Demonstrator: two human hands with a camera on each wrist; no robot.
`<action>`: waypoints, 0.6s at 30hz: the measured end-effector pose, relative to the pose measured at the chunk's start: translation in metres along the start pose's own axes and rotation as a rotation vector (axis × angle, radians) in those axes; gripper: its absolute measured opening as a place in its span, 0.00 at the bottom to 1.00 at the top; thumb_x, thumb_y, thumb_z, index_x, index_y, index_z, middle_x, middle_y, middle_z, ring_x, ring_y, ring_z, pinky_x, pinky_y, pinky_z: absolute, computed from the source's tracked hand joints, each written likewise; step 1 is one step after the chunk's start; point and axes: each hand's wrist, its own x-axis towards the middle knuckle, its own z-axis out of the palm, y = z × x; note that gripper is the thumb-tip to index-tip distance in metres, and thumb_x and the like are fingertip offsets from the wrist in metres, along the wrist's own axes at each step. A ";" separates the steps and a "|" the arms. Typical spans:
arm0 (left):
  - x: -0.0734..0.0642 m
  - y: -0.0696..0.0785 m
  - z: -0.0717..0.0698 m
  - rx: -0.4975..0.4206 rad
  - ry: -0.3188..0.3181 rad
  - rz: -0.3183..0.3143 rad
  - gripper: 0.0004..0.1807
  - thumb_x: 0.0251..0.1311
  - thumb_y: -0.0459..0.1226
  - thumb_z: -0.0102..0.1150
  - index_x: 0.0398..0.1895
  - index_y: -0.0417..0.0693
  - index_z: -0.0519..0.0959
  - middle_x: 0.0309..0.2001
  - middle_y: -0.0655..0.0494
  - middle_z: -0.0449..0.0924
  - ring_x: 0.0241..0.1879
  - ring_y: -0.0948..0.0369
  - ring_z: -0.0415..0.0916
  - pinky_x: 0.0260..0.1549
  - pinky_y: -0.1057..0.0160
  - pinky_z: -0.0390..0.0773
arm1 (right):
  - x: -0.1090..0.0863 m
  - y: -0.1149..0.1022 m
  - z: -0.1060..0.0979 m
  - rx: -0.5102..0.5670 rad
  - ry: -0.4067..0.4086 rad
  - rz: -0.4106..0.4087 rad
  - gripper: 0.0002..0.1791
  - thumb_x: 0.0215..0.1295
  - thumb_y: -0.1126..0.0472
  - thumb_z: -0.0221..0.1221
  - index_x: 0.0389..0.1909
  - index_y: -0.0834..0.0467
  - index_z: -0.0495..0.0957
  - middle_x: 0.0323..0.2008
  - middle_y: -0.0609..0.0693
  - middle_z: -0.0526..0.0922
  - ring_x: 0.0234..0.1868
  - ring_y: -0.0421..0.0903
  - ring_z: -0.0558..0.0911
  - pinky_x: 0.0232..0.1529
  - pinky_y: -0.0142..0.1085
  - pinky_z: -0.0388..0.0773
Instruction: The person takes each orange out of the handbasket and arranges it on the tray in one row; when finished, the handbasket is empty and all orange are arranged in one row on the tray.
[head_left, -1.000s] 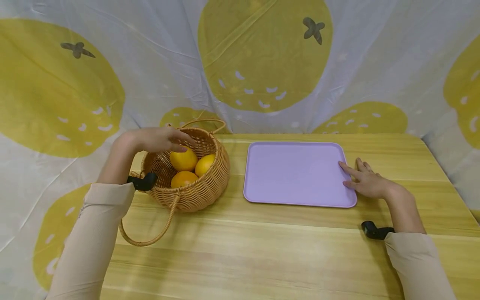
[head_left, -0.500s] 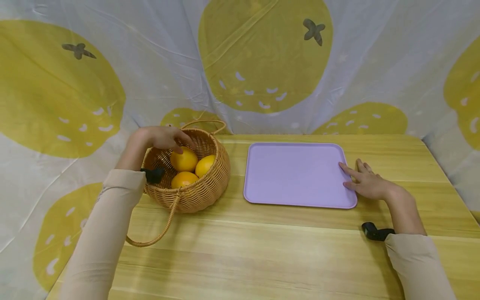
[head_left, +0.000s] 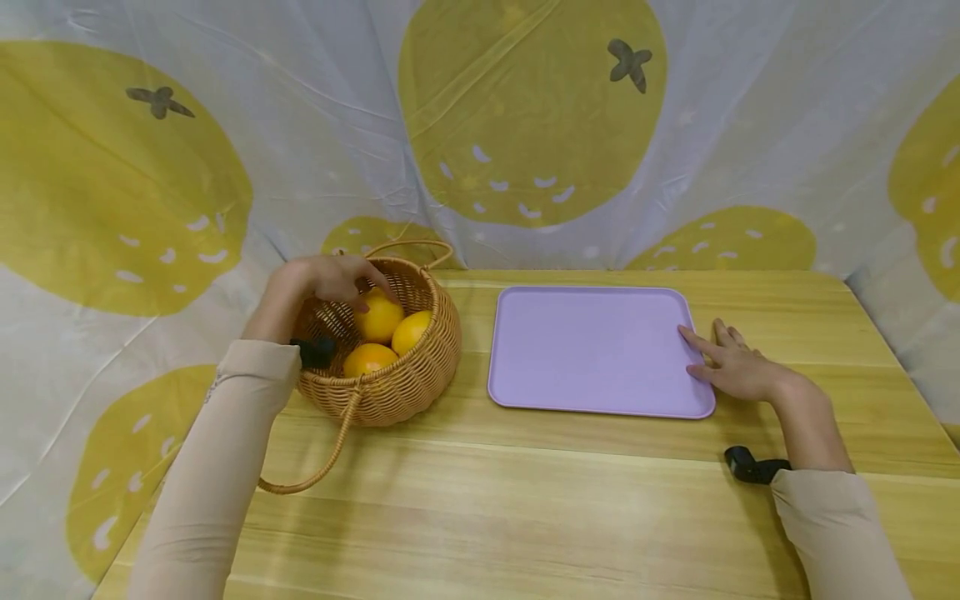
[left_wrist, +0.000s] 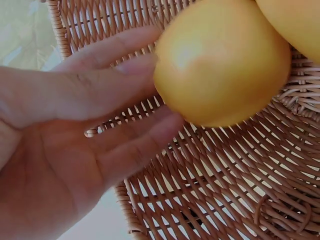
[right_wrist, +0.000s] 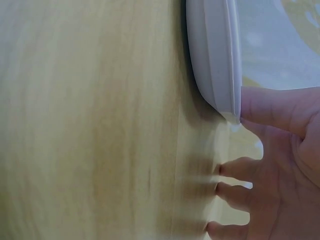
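Inside the wicker basket (head_left: 420, 375), my left hand (head_left: 337, 279) holds an orange (head_left: 381, 317) between thumb and fingers. The left wrist view shows the thumb and fingertips against one end of this orange (left_wrist: 220, 65), with the palm away from it. A second orange (head_left: 412, 332) and a third orange (head_left: 369, 358) lie beside it in the basket. My right hand (head_left: 738, 367) rests at the right edge of a purple tray (head_left: 592, 350), thumb and index finger touching its rim. The other fingers are spread, their tips down at the table in the right wrist view.
The wooden table (head_left: 525, 508) carries the basket at left and the tray at right. One basket handle (head_left: 315, 475) hangs toward the front; the other handle (head_left: 408, 243) stands at the back. A lemon-print cloth (head_left: 337, 125) hangs behind the table.
My left hand has moved right and down into the basket, onto the back orange. That orange has shifted slightly right. The right hand and tray have stayed put.
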 end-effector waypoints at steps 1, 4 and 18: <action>0.000 0.001 0.000 0.009 0.014 0.003 0.24 0.67 0.27 0.60 0.67 0.45 0.78 0.72 0.32 0.68 0.74 0.34 0.60 0.69 0.34 0.65 | 0.000 0.000 0.000 0.000 0.001 0.000 0.40 0.82 0.51 0.48 0.82 0.62 0.42 0.74 0.84 0.25 0.74 0.84 0.26 0.66 0.81 0.29; 0.001 0.001 0.002 0.011 0.049 -0.012 0.26 0.67 0.28 0.61 0.69 0.41 0.75 0.73 0.30 0.65 0.75 0.33 0.57 0.70 0.34 0.64 | 0.000 0.000 0.000 -0.004 0.003 0.000 0.40 0.82 0.50 0.48 0.82 0.62 0.42 0.74 0.84 0.25 0.74 0.84 0.27 0.66 0.81 0.29; 0.005 0.002 0.005 -0.053 0.024 -0.050 0.26 0.70 0.31 0.60 0.70 0.34 0.72 0.74 0.29 0.63 0.77 0.32 0.53 0.71 0.34 0.62 | -0.003 -0.003 0.000 0.002 0.005 0.000 0.39 0.82 0.51 0.48 0.82 0.63 0.42 0.74 0.85 0.25 0.74 0.84 0.26 0.66 0.81 0.28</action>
